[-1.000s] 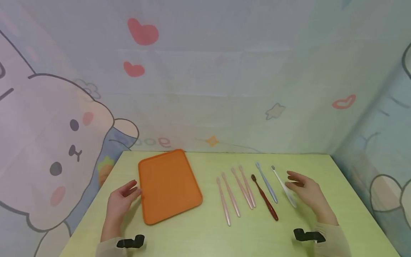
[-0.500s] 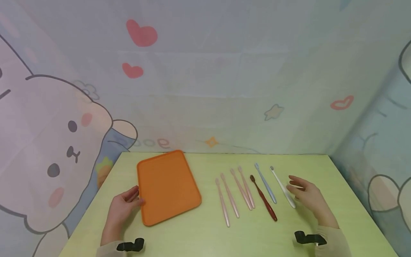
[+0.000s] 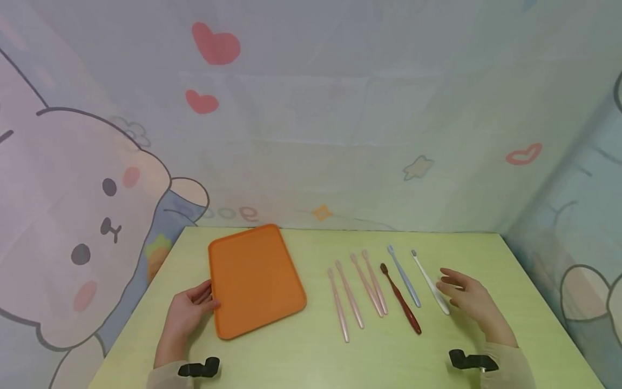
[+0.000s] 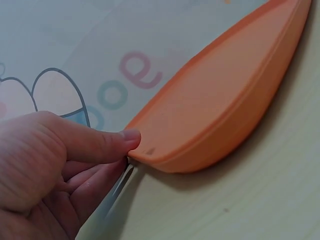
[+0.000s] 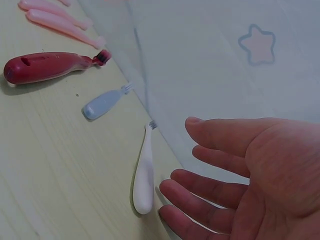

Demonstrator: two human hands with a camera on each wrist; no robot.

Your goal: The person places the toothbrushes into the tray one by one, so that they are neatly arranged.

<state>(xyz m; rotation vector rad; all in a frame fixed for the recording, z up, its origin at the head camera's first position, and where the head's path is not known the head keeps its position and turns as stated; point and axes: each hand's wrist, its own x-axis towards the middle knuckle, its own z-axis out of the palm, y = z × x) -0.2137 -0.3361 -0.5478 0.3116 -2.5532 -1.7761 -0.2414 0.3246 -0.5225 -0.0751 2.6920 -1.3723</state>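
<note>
My left hand (image 3: 187,313) pinches the left rim of an orange tray (image 3: 257,281); in the left wrist view the thumb lies over the rim and the fingers are beneath it. Just right of the white toothbrush (image 3: 430,283), my right hand (image 3: 471,297) hovers with loosely bent fingers and holds nothing. Left of that brush lie a blue toothbrush (image 3: 404,276) and a dark red toothbrush (image 3: 401,300). Several pink toothbrushes (image 3: 338,305) lie between the red one and the tray. All the brushes have their heads toward the back.
The things lie on a pale yellow-green table (image 3: 291,362). A printed cloth (image 3: 311,108) with hearts and a rabbit hangs along the table's back edge and sides. Each wrist wears a black camera mount (image 3: 199,368).
My left hand has moved slightly down and right and taken hold of the tray's rim. My right hand has shifted a little right and down, away from the white toothbrush.
</note>
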